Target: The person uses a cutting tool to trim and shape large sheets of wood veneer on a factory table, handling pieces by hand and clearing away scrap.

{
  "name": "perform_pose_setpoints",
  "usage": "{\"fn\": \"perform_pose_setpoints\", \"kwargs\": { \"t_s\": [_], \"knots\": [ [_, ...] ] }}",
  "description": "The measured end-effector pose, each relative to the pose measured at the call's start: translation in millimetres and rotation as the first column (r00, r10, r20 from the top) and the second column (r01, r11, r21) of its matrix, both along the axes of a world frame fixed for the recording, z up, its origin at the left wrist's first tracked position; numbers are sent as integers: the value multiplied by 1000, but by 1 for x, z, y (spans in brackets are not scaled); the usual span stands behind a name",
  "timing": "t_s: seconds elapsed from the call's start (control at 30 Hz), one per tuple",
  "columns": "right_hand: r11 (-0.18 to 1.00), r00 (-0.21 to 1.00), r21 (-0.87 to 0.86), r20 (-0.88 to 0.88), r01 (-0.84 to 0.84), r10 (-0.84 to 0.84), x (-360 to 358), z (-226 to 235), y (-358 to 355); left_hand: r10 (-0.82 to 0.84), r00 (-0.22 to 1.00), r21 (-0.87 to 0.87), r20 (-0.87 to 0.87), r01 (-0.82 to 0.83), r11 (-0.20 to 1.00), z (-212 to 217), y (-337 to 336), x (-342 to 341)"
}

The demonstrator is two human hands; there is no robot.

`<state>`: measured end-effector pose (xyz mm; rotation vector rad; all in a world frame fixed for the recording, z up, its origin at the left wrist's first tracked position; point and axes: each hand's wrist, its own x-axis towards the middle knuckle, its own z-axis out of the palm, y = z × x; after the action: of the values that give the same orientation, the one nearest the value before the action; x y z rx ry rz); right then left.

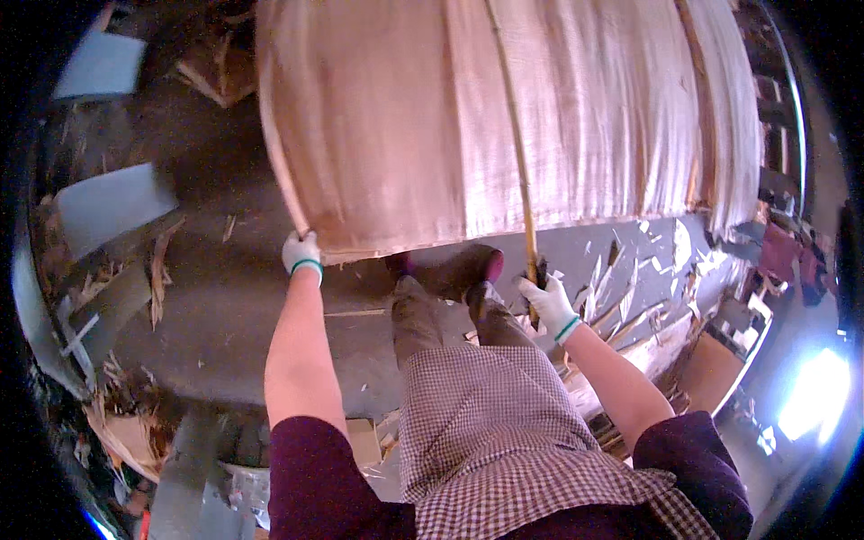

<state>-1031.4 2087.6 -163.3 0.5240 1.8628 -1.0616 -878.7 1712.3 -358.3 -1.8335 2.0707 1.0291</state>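
A wide, thin sheet of wood veneer (378,126), pinkish brown with streaked grain, spans the upper middle of the head view. My left hand (302,256), in a white glove with a green cuff, is closed on its near left corner. In my right hand (549,301), gloved the same way, is the near end of a long thin yellowish stick (515,135). The stick runs away from me over the veneer; whether it touches the sheet along its length I cannot tell. A dark piece shows at the grip, too small to name.
Torn veneer scraps (630,288) litter the grey floor (225,297) at the right, near my feet. More broken wood pieces (126,423) lie at the lower left. Pale panels (117,207) stand along the left side. A brown board (711,371) is at the right.
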Motion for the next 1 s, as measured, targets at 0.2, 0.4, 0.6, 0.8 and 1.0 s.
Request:
{"fn": "perform_pose_setpoints", "kwargs": {
  "t_s": [0.2, 0.4, 0.6, 0.8, 1.0],
  "knots": [
    [999, 997, -17, -73, -38, 36, -6, 6, 26, -175, 979, -362, 107, 203, 910, 25, -2, 33],
    [999, 994, 43, -109, 3, 1, -5, 19, 62, -144, 989, -252, -26, 133, 959, 103, -10, 12],
    [1000, 993, -13, -122, -13, 11, 1, 31, 93, -356, 909, -217, 214, 400, 890, 177, -10, -25],
    [999, 990, -5, -134, -45, 44, 2, 59, 90, -675, 475, -182, 564, 869, 459, 221, -11, -63],
    [997, 988, 3, -136, -78, 77, 5, 73, 87, -716, 551, -132, 429, 822, 554, 244, -36, -98]
  ]
}}
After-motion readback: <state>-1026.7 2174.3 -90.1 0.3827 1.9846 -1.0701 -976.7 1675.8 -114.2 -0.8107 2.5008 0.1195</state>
